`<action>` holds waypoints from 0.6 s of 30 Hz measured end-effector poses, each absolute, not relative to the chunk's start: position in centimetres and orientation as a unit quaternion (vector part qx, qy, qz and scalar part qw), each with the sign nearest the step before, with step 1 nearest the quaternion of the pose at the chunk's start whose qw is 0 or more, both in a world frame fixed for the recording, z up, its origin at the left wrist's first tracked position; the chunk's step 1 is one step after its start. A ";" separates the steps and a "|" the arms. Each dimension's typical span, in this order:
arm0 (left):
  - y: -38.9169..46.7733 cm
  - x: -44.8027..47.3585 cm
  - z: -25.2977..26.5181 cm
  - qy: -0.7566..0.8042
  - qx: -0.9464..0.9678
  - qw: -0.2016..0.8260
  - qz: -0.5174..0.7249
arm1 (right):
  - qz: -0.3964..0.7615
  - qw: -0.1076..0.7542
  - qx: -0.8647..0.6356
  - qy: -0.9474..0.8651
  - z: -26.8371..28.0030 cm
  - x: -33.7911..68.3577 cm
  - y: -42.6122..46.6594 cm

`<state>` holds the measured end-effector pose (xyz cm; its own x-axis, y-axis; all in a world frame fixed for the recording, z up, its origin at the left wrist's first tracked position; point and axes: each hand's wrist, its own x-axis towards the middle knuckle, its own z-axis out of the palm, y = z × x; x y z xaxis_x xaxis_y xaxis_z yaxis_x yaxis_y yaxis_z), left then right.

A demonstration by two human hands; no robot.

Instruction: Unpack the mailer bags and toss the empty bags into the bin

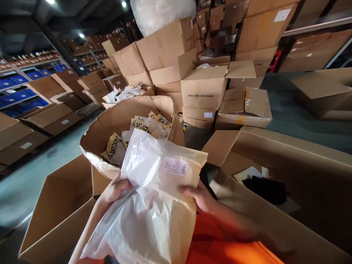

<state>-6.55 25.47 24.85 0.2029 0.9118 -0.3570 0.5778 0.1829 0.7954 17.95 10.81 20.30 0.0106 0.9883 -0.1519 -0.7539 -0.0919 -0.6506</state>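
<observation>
Holding a cream mailer bag (176, 205) between us — left hand (115, 189) and right hand (199, 196) each grip closed on its edges — just before the round carton (110, 121).

Two hands, left hand (117, 189) and right hand (199, 196), share one cream packet (165, 183) bearing one barcode label (176, 167). One round cardboard bin (115, 121) holds several printed packets (114, 148). Stacked cardboard boxes (203, 86) too many to count.
</observation>
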 end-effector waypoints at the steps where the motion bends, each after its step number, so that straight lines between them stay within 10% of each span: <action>1: 25.5 -6.5 24.9 0.602 0.618 0.476 0.172 | 0.678 0.644 -0.299 -0.192 20.3 18.0 10.8; 18: 25.6 -7.1 22.8 0.570 0.633 0.482 0.206 | 0.726 0.578 -0.307 -0.210 19.1 18.7 10.7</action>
